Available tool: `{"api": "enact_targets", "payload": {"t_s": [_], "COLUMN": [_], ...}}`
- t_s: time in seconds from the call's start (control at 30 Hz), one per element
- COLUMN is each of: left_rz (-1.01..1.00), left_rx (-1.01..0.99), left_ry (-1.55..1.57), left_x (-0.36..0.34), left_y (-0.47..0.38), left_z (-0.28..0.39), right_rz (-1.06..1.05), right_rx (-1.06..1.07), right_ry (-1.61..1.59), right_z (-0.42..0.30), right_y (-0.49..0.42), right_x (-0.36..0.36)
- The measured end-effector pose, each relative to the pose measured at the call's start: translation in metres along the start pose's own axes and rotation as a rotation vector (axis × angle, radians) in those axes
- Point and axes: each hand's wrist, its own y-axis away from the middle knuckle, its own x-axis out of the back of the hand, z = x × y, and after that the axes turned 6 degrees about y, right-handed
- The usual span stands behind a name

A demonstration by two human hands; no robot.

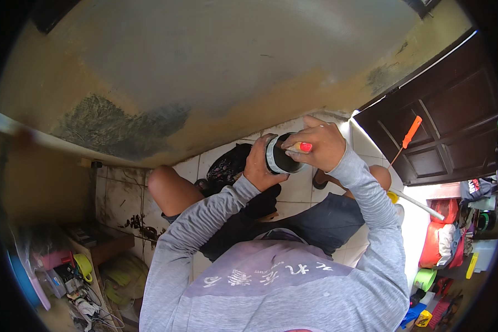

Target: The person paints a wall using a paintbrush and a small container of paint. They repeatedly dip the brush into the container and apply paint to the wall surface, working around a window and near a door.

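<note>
My left hand (260, 164) is wrapped around the side of an open round container (274, 155) with a pale rim and a dark inside. Above its opening, my right hand (317, 143) grips a short handle with a red end (305, 147); the tool's far part is down in the container and cannot be made out. What fills the container is too dark to tell. Both hands are in front of a wall (232, 83) with a grey patch over yellowish paint. Dark patterned cloth (228, 164) lies on the tiles just left of my left hand.
An orange-handled screwdriver (411, 132) shows against a dark panelled door (452, 103) at right. A pale pole (419, 204) extends beside my knee. Bags and household items fill the lower right. A wooden shelf (112, 249) with cables and plastic ware stands at lower left.
</note>
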Motion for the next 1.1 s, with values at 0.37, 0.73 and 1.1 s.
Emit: {"api": "enact_targets", "payload": {"t_s": [0.37,0.73,1.1], "left_rz": [0.006,0.042,0.047], "left_rx": [0.045,0.093,0.142], "left_ry": [0.079,-0.039,0.009], "left_x": [-0.004,0.001,0.002], "left_y": [-0.003,-0.008,-0.013], "left_z": [0.004,0.000,0.007], "right_rz": [-0.013,0.340,0.661], "right_rx": [-0.055,-0.361,-0.634], "right_ry": [-0.050,-0.729,-1.647], "right_z": [0.004,0.032,0.051], "right_y": [0.002,0.028,0.063], "right_x": [0.000,0.004,-0.081]}}
